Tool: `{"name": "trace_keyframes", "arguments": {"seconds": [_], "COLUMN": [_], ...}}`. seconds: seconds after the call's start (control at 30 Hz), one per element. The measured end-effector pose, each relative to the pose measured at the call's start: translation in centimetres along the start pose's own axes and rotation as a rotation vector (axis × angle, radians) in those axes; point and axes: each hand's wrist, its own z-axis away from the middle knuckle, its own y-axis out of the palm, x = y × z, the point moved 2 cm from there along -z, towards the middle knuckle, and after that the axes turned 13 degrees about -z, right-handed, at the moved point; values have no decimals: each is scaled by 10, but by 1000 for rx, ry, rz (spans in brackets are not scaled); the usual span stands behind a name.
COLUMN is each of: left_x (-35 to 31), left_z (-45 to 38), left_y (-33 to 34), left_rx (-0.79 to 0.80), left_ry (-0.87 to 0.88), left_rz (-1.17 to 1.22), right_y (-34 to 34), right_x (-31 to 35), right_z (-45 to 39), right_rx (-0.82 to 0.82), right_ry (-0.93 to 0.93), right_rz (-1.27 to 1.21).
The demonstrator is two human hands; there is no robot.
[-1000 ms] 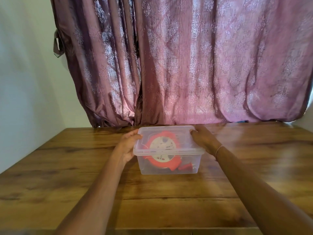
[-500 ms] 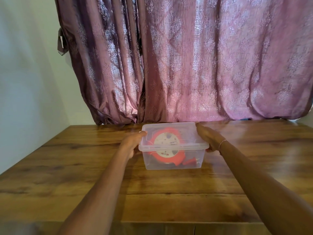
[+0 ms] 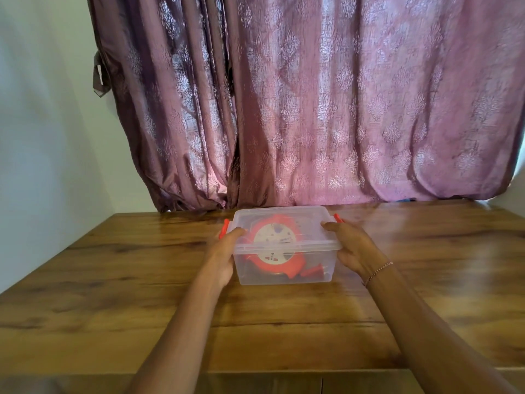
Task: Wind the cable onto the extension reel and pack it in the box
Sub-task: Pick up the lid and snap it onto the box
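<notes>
With the orange extension reel [image 3: 275, 245] already inside the lidded clear box [image 3: 287, 245] at frame centre, left hand [image 3: 225, 251] and right hand [image 3: 355, 248] fingers clasp its ends, probably to steady it on the counter [image 3: 113, 294].

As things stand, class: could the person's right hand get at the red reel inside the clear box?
Probably not directly. The lid sits on the box, covering the reel. The right hand touches only the box's outside; the lid must come off first.

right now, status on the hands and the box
Left hand and right hand gripping box at its ends. Lid on, reel inside. Box on table, nothing in the way.
</notes>
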Motion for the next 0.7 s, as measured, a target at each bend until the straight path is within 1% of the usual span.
{"name": "trace_keyframes", "arguments": {"seconds": [0.07,0.17,0.3,0.7], "left_x": [5,7,4,2], "left_z": [2,-1,-2,-8], "left_y": [1,1,2,2], "left_rx": [33,47,51,23], "left_ry": [-3,-10,19,22], "left_rz": [97,126,159,109], "right_y": [1,1,3,6], "right_x": [0,0,1,0], "right_z": [1,-1,-5,0], "right_rx": [13,0,20,62], "right_ry": [-13,-44,-131,-168], "right_rz": [1,18,219,253]}}
